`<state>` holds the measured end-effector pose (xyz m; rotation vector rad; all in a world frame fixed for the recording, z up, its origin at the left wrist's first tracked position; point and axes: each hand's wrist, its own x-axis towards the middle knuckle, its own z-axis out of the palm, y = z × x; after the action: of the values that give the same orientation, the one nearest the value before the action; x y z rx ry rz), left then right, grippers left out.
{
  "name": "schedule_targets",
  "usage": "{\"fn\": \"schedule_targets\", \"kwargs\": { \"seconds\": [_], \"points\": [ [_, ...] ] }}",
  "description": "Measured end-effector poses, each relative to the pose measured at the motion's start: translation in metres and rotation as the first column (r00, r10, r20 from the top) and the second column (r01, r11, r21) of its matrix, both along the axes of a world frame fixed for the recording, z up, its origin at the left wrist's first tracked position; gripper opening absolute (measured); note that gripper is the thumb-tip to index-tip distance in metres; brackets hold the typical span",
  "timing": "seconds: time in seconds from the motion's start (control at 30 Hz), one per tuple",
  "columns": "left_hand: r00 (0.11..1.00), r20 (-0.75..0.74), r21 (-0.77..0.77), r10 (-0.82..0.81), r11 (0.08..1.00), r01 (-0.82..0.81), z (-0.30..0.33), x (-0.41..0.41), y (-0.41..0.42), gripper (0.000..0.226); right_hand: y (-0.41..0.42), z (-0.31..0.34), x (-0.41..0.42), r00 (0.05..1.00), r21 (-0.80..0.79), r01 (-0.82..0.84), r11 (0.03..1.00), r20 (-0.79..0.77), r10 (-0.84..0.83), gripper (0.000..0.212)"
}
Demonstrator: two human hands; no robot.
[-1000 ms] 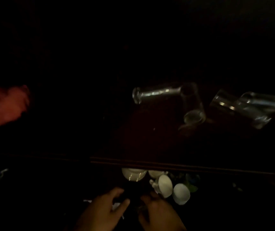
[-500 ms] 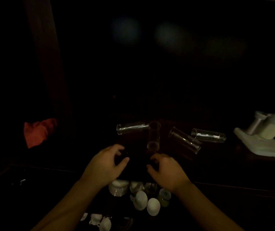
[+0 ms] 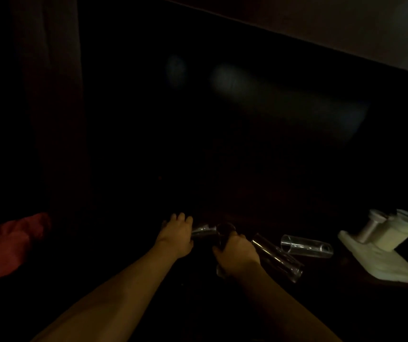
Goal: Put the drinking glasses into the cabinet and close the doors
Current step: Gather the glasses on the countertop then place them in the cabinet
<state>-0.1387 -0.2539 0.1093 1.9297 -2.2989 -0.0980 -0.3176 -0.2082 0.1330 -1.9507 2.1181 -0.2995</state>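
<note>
The scene is very dark. Several clear drinking glasses lie on a dark wooden surface. My left hand (image 3: 177, 235) is wrapped over the glass lying on its side at the left (image 3: 204, 230). My right hand (image 3: 236, 254) grips the upright glass in the middle (image 3: 225, 230). Just right of that hand a third glass (image 3: 278, 259) lies tilted, and a fourth glass (image 3: 306, 246) lies on its side behind it. The cabinet is a dark mass ahead; I cannot make out its doors.
A cream-coloured appliance on a flat base (image 3: 385, 245) sits at the right. A red cloth (image 3: 7, 245) lies at the far left. A dark upright post (image 3: 49, 107) rises at the left.
Both hands have reached forward from near the front edge onto the glasses and closed on them. The view has tilted up, so the white cups below are out of sight.
</note>
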Motion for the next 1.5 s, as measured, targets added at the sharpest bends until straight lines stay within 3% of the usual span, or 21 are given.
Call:
{"fn": "schedule_targets", "kwargs": {
  "seconds": [0.13, 0.3, 0.4, 0.53, 0.63, 0.73, 0.87, 0.97, 1.23, 1.5],
  "points": [
    [0.996, 0.086, 0.091, -0.032, 0.996, 0.024, -0.004, -0.002, -0.021, 0.064, -0.018, -0.007, 0.004, 0.994, 0.091, 0.108, 0.990, -0.004, -0.109, 0.047],
    [0.981, 0.196, 0.072, 0.007, 0.997, -0.022, -0.009, -0.012, -0.031, 0.064, -0.022, -0.015, 0.001, 0.978, 0.142, 0.192, 0.971, 0.049, -0.201, 0.020],
    [0.967, 0.254, 0.094, 0.004, 0.995, -0.028, -0.008, -0.013, -0.038, 0.070, -0.027, -0.017, -0.005, 0.973, 0.179, 0.198, 0.964, 0.086, -0.215, 0.022],
    [0.974, 0.225, 0.084, 0.009, 0.996, -0.028, -0.009, -0.014, -0.044, 0.065, -0.033, -0.022, -0.015, 0.960, 0.208, 0.168, 0.964, 0.187, -0.207, 0.031],
    [0.991, 0.124, 0.083, 0.044, 0.995, -0.054, -0.010, -0.010, -0.039, 0.060, -0.034, -0.024, -0.026, 0.943, 0.182, 0.167, 0.969, 0.258, -0.210, 0.031],
    [0.993, -0.067, 0.038, 0.099, 0.995, -0.097, -0.008, -0.005, -0.027, 0.059, -0.030, -0.028, -0.036, 0.911, 0.183, 0.187, 0.965, 0.336, -0.241, 0.041],
    [0.915, -0.378, -0.011, 0.144, 0.987, -0.160, -0.010, -0.005, -0.008, 0.062, -0.028, -0.036, -0.046, 0.880, 0.172, 0.150, 0.974, 0.426, -0.211, 0.045],
    [0.842, -0.516, -0.036, 0.158, 0.978, -0.205, -0.014, -0.009, 0.006, 0.065, -0.023, -0.037, -0.050, 0.876, 0.124, 0.109, 0.986, 0.457, -0.154, 0.043],
    [0.657, -0.739, -0.044, 0.146, 0.964, -0.264, -0.037, -0.021, 0.025, 0.069, -0.014, -0.049, -0.057, 0.755, -0.035, 0.001, 0.999, 0.655, 0.022, 0.063],
    [0.602, -0.788, -0.076, 0.131, 0.949, -0.306, -0.053, -0.029, 0.020, 0.069, -0.027, -0.070, -0.055, 0.701, -0.103, -0.023, 0.994, 0.707, 0.089, 0.061]
  ]
}}
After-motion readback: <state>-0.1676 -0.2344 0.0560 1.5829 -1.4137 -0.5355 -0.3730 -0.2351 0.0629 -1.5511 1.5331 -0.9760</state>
